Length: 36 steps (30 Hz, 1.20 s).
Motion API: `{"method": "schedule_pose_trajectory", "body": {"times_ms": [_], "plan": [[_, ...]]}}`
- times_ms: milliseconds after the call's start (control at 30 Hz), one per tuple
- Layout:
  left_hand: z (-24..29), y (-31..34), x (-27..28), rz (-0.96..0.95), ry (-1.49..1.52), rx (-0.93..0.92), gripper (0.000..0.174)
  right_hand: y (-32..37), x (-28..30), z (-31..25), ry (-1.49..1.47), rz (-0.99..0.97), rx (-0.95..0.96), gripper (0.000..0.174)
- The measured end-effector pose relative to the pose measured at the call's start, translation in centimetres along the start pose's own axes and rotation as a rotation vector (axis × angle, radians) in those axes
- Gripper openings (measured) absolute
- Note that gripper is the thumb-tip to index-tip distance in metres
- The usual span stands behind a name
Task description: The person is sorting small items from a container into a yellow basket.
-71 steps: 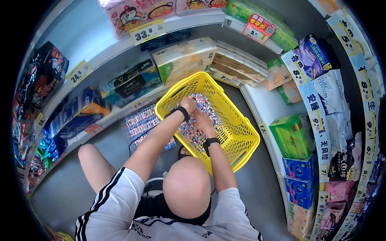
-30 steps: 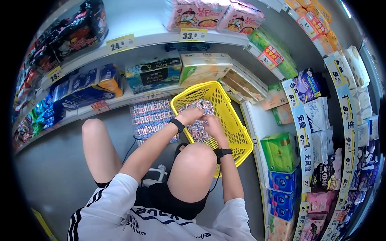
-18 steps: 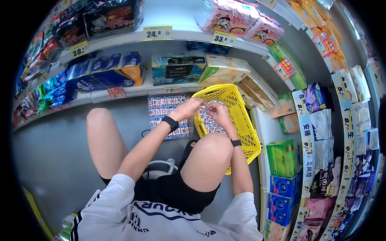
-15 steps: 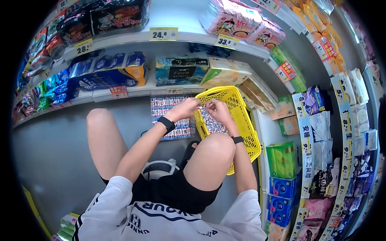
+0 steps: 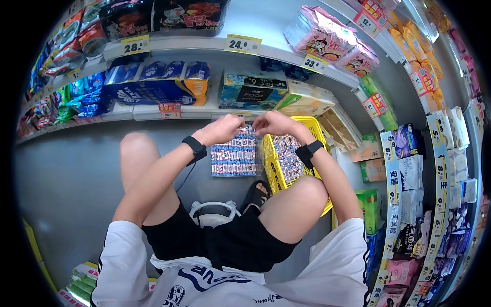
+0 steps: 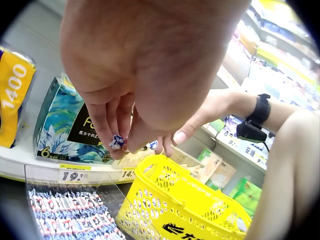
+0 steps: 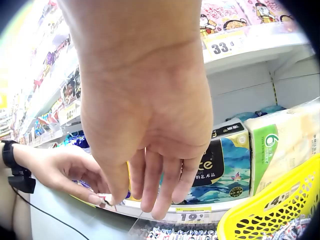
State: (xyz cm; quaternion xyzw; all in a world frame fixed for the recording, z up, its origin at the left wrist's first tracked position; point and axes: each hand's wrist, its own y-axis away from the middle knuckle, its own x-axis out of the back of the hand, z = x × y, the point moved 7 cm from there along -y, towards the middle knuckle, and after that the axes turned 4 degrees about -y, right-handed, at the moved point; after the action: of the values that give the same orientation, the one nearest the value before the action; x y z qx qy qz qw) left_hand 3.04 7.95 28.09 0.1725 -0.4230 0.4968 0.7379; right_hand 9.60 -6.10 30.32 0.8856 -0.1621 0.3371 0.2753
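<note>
My left hand pinches a small wrapped candy between thumb and fingertips. Facing it, my right hand has its fingers bent loosely downward, its thumb close beside the candy in the right wrist view. Both hands are raised over the far end of a clear tray, where blue, white and red wrapped candies lie in neat rows. To the right of the tray stands a yellow perforated basket, with loose candies of the same look heaped inside.
Shelves with tissue packs and price tags run behind the tray. Another shelf row with bagged goods rises on the right. A white stool-like frame and a sandaled foot sit between the knees.
Both hands have left the basket and moved over to the tray's far end, the right hand following the left. The head view has swung rightward relative to earlier, with more of the tray showing.
</note>
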Motion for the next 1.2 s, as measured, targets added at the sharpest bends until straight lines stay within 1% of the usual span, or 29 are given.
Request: {"method": "schedule_pose_trajectory", "body": {"times_ms": [33, 67, 133, 200, 233, 300, 333, 367, 433, 467, 500, 567, 600, 667, 700, 733, 767, 833, 867, 967, 1067, 1100, 1133, 1167, 1200], "plan": [[-0.4, 0.2, 0.3, 0.011, 0.065, 0.042, 0.018, -0.3, -0.2, -0.2, -0.003, -0.005, -0.002, 0.027], [-0.7, 0.5, 0.2, 0.078, 0.060, -0.006, 0.017, -0.6, -0.6, -0.1, 0.012, -0.029, -0.029, 0.024], [-0.7, 0.5, -0.2, 0.065, 0.072, 0.000, 0.016, -1.3, -1.3, 0.2, 0.028, -0.057, -0.061, 0.023], [-0.2, 0.6, -0.9, 0.036, 0.105, -0.002, 0.016, -2.0, -2.4, 0.3, -0.128, -0.074, -0.078, 0.020], [-0.2, 0.7, -1.2, 0.034, 0.107, 0.001, 0.016, -2.1, -2.8, 0.3, -0.130, -0.078, -0.079, 0.020], [-0.3, 1.0, -2.0, -0.002, 0.134, -0.004, 0.017, -2.2, -3.7, 1.0, 0.022, -0.065, -0.123, 0.015], [-0.5, 1.2, -2.4, -0.011, 0.138, 0.002, 0.017, -2.0, -4.3, 1.5, -0.060, -0.054, -0.105, 0.011], [-0.5, 1.3, -2.9, -0.008, 0.111, 0.007, 0.018, -1.6, -5.3, 2.2, -0.069, -0.058, -0.110, 0.011], [-0.5, 0.8, -3.0, 0.012, 0.053, 0.012, 0.020, -1.4, -5.7, 3.7, -0.286, 0.046, -0.043, 0.014], [-0.3, 0.9, -2.9, 0.041, 0.061, 0.007, 0.021, -1.5, -6.2, 4.7, -0.427, 0.064, -0.047, 0.013], [-0.4, 0.8, -3.3, 0.037, 0.065, 0.007, 0.021, -1.5, -6.3, 5.1, -0.430, 0.064, -0.050, 0.013], [-0.6, 0.5, -3.8, 0.072, 0.007, 0.007, 0.024, -1.3, -6.1, 6.1, -0.632, 0.115, -0.079, 0.013], [-0.4, 0.4, -3.6, 0.112, -0.008, -0.015, 0.024, -0.2, -5.3, 4.2, -0.621, 0.142, -0.157, 0.013], [0.4, 0.5, -3.1, 0.102, -0.016, -0.004, 0.023, 0.2, -5.6, 3.9, -0.610, 0.127, -0.202, 0.015], [0.6, 0.6, -2.9, 0.095, -0.028, 0.012, 0.022, 0.3, -5.8, 4.1, -0.597, 0.107, -0.242, 0.017], [0.9, 0.7, -2.7, 0.108, -0.035, 0.009, 0.017, 0.4, -6.0, 4.3, -0.617, 0.105, -0.278, 0.016], [1.2, 0.7, -2.7, 0.108, -0.036, 0.007, 0.017, 0.4, -6.0, 4.3, -0.618, 0.107, -0.278, 0.016], [1.9, 1.0, -2.8, 0.129, -0.062, -0.063, 0.013, 0.3, -6.4, 4.7, -0.622, 0.080, -0.341, 0.015], [1.9, 1.0, -3.1, 0.126, -0.063, -0.067, 0.013, 0.4, -6.6, 4.9, -0.618, 0.082, -0.375, 0.012], [1.5, 1.0, -4.8, 0.118, -0.053, -0.082, 0.015, 0.0, -7.3, 5.7, -0.559, 0.076, -0.394, 0.014], [0.9, 1.4, -5.7, 0.127, -0.035, -0.031, 0.019, -0.8, -8.3, 7.3, -0.565, 0.129, -0.351, 0.018], [0.6, 1.5, -6.1, 0.113, -0.029, 0.009, 0.022, -0.8, -8.4, 6.9, -0.567, 0.128, -0.352, 0.018], [0.3, 1.6, -6.4, 0.099, -0.023, 0.047, 0.024, -0.7, -8.4, 6.8, -0.589, 0.152, -0.399, 0.020], [0.2, 1.7, -6.6, 0.099, -0.023, 0.045, 0.024, -0.5, -8.4, 6.8, -0.610, 0.178, -0.447, 0.023], [-0.2, 1.9, -6.6, 0.144, 0.002, 0.077, 0.026, -0.4, -8.2, 6.1, -0.609, 0.178, -0.449, 0.023]]}}
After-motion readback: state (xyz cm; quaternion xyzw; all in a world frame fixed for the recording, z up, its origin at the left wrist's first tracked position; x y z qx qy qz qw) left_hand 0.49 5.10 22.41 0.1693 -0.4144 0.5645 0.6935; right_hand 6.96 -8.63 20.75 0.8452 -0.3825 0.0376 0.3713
